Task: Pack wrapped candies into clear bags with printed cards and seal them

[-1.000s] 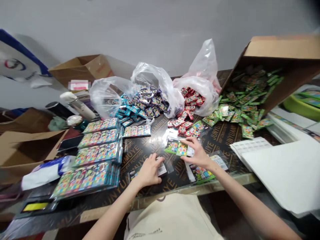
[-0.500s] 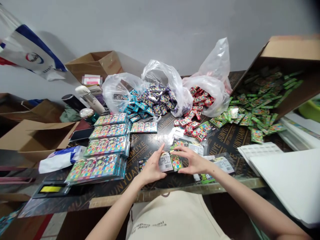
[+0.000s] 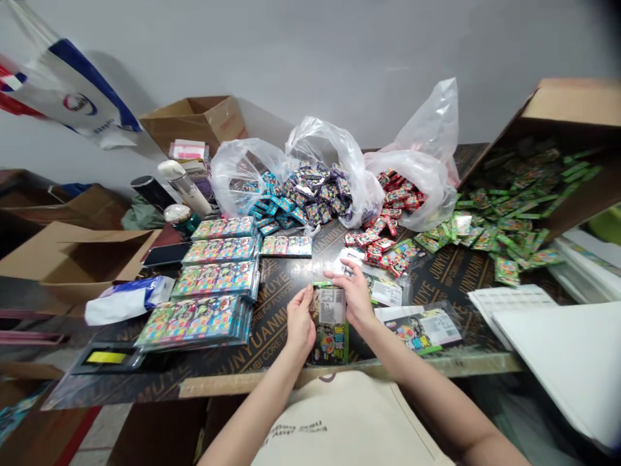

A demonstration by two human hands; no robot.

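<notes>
Near the table's front edge, a flat printed packet (image 3: pixel 332 338) with green borders and a pale text panel is between my hands, its long side pointing toward me. My left hand (image 3: pixel 301 323) pinches its upper left edge with thumb and fingers. Along the upper right edge, my right hand (image 3: pixel 357 296) grips it, forefinger reaching over the top. Similar flat printed packets (image 3: pixel 424 330) lie to the right, and another (image 3: pixel 383 288) is partly behind my right hand. Stacks of filled packs (image 3: pixel 194 320) stand left of my hands, with a single filled pack (image 3: pixel 286 246) beyond them.
Plastic bags hold blue packets (image 3: pixel 272 210), purple packets (image 3: pixel 320 188) and red packets (image 3: pixel 400 194) at the back. Green packets (image 3: pixel 504 226) spill from a tipped carton (image 3: pixel 572 103). White sheets (image 3: pixel 557 356) lie right; bottles (image 3: pixel 184 188) and a phone (image 3: pixel 166 254) stand or lie left.
The flat packet has turned from crosswise to lengthwise and come nearer my body. Both hands have moved onto its upper side edges. The camera view has shifted slightly left.
</notes>
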